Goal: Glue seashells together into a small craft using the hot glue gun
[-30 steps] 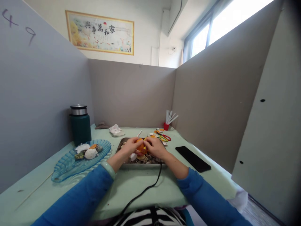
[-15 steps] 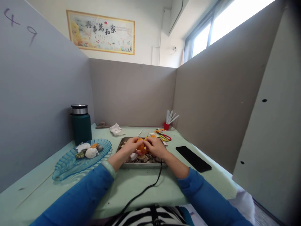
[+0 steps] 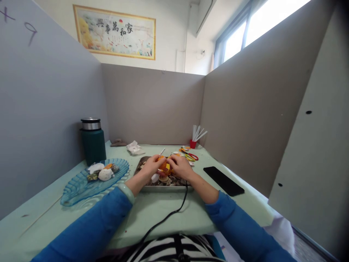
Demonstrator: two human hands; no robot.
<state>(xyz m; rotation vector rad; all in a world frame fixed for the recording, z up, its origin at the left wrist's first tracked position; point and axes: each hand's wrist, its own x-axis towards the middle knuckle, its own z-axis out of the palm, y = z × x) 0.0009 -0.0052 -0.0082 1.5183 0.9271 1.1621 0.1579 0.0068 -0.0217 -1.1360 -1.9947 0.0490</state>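
Both my hands are raised over a metal tray (image 3: 163, 189) of shells and pebbles. My left hand (image 3: 151, 168) is closed on a small orange and yellow object (image 3: 164, 166), translucent in places; its exact kind I cannot make out. From the other side my right hand (image 3: 180, 167) pinches the same object near its top, fingertips close to those of the left. A white piece (image 3: 155, 178) shows just below my left fingers, and a pale round shell (image 3: 164, 179) lies in the tray beneath.
On the left a blue shell-shaped dish (image 3: 79, 194) holds several shells, with a green bottle (image 3: 93, 145) behind it. Scissors (image 3: 192, 157), a red cup (image 3: 193, 144) of white sticks and a black phone-like slab (image 3: 223, 181) lie right. A black cable (image 3: 166, 218) crosses the front.
The view has tilted slightly, so everything sits a little higher. Both hands keep hold of the orange object, which has turned a little and shows more yellow.
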